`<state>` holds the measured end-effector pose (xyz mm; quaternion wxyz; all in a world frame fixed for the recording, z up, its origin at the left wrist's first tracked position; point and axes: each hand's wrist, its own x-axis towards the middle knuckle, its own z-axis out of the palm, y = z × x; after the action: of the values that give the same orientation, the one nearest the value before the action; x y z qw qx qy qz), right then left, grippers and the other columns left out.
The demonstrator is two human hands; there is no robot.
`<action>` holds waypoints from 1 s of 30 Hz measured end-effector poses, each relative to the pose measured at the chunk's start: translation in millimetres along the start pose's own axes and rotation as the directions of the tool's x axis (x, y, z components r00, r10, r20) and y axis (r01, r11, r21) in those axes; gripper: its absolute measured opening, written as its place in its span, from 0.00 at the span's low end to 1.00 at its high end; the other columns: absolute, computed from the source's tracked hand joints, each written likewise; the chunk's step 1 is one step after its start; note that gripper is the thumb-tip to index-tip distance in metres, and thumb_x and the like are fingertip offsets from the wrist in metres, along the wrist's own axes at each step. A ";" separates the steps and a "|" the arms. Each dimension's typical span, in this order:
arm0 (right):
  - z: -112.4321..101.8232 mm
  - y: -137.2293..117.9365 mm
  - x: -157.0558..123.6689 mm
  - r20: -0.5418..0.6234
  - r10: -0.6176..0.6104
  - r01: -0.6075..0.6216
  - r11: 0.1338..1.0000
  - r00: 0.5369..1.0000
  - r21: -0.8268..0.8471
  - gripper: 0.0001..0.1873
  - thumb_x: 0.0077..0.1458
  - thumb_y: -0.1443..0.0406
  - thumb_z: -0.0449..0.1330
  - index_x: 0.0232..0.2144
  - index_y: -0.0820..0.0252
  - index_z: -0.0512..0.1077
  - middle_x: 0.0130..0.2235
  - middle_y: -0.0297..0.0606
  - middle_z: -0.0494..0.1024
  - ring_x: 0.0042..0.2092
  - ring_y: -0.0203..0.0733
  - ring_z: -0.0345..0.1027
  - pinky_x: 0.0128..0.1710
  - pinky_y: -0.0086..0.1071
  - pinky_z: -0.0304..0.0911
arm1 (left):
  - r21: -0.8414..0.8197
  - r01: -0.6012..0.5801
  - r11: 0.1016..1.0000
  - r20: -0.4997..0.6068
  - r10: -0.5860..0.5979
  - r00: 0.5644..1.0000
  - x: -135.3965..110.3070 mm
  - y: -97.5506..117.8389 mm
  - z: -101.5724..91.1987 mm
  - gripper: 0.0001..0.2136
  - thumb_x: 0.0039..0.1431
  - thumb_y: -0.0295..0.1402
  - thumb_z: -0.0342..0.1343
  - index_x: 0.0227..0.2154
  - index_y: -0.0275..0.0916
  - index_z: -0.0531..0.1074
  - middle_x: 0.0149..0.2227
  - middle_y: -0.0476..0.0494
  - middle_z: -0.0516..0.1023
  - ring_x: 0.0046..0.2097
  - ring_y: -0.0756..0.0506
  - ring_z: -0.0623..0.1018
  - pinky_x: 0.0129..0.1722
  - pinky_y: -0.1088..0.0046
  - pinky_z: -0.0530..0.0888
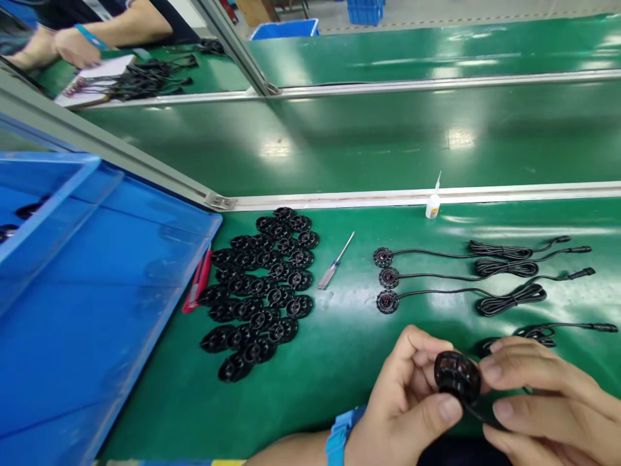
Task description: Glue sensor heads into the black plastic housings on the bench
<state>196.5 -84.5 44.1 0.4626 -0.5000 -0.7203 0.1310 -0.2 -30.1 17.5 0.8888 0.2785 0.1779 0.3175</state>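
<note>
My left hand (402,404) grips a small round black plastic housing (456,375) between thumb and fingers, tilted toward me. A black cable (478,413) leaves its underside and runs to my right hand (553,395). The right fingers are closed around this cable, and the index fingertip is at the housing's right side. Beyond my hands lie three black discs (387,301) with cables attached, each cable tied in a coiled bundle (512,299). Partly behind my right hand is another bundled cable (536,333).
Several black round parts (262,285) are grouped at left, beside a blue bin (121,278) and a red-handled tool (198,285). A screwdriver (336,262) and a small white bottle (433,204) lie farther right and back. Across the frame rail (388,197), a co-worker's hands (72,48) are near cables.
</note>
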 end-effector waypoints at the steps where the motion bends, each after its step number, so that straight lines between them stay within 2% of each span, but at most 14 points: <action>1: -0.5 -2.1 4.7 0.018 0.006 -0.006 1.000 1.000 -0.001 0.12 0.53 0.74 0.66 0.39 0.54 0.76 0.38 0.35 0.84 0.38 0.42 0.82 0.45 0.35 0.80 | 0.001 -0.004 1.000 -0.012 0.004 1.000 0.9 0.9 1.1 0.13 0.64 0.32 0.64 0.49 0.43 0.70 0.43 0.47 0.79 0.44 0.52 0.79 0.45 0.77 0.71; 3: -1.1 -5.4 12.3 0.063 0.007 -0.007 1.000 0.998 -0.002 0.14 0.52 0.74 0.66 0.39 0.54 0.76 0.38 0.36 0.84 0.37 0.43 0.82 0.41 0.33 0.81 | -0.002 -0.023 1.000 -0.019 0.023 1.000 2.5 1.1 2.0 0.12 0.65 0.30 0.63 0.49 0.43 0.70 0.43 0.47 0.79 0.45 0.52 0.79 0.46 0.77 0.72; 8: 3.0 -9.6 19.9 -0.001 0.016 -0.016 1.000 1.000 -0.024 0.12 0.53 0.74 0.64 0.39 0.56 0.76 0.37 0.38 0.84 0.37 0.42 0.82 0.38 0.30 0.80 | 0.070 -0.042 0.997 -0.032 0.044 0.999 2.7 1.6 2.6 0.11 0.66 0.31 0.62 0.48 0.43 0.69 0.48 0.44 0.81 0.48 0.51 0.81 0.50 0.75 0.73; 13: 9.4 -11.6 18.5 -0.036 -0.025 0.023 0.998 0.999 -0.054 0.08 0.54 0.76 0.64 0.37 0.61 0.76 0.37 0.40 0.83 0.38 0.39 0.81 0.44 0.29 0.79 | 0.155 -0.034 0.987 -0.078 0.047 0.996 0.5 1.6 1.7 0.12 0.65 0.31 0.62 0.48 0.42 0.68 0.50 0.41 0.82 0.51 0.48 0.81 0.51 0.72 0.74; 16: 10.5 -11.8 16.4 -0.041 -0.015 0.011 0.997 0.999 -0.080 0.07 0.55 0.75 0.65 0.36 0.62 0.76 0.38 0.41 0.82 0.38 0.37 0.81 0.45 0.27 0.78 | 0.227 -0.039 0.973 -0.114 0.066 0.991 -0.2 -0.2 0.0 0.14 0.64 0.33 0.64 0.49 0.42 0.68 0.50 0.41 0.83 0.52 0.45 0.82 0.50 0.71 0.75; 23: 10.4 -9.3 13.1 -0.039 0.050 -0.055 0.990 0.998 -0.128 0.04 0.56 0.71 0.65 0.36 0.60 0.77 0.36 0.40 0.83 0.36 0.39 0.81 0.35 0.26 0.78 | 0.347 -0.021 0.937 -0.183 0.090 0.979 0.3 -0.6 -1.1 0.18 0.58 0.32 0.69 0.47 0.40 0.70 0.51 0.37 0.84 0.51 0.41 0.83 0.50 0.68 0.76; 30: 14.8 -4.6 9.6 -0.046 0.055 -0.061 0.987 0.997 -0.145 0.04 0.57 0.71 0.65 0.36 0.58 0.76 0.35 0.38 0.84 0.36 0.39 0.81 0.34 0.27 0.78 | 0.382 0.012 0.924 -0.237 0.085 0.968 2.9 1.1 -1.6 0.18 0.57 0.34 0.70 0.46 0.39 0.70 0.50 0.36 0.84 0.50 0.41 0.84 0.50 0.66 0.77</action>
<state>181.3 -74.5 44.2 0.4355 -0.5560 -0.7034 0.0806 0.6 -26.9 16.5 0.7824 0.4065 0.3410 0.3260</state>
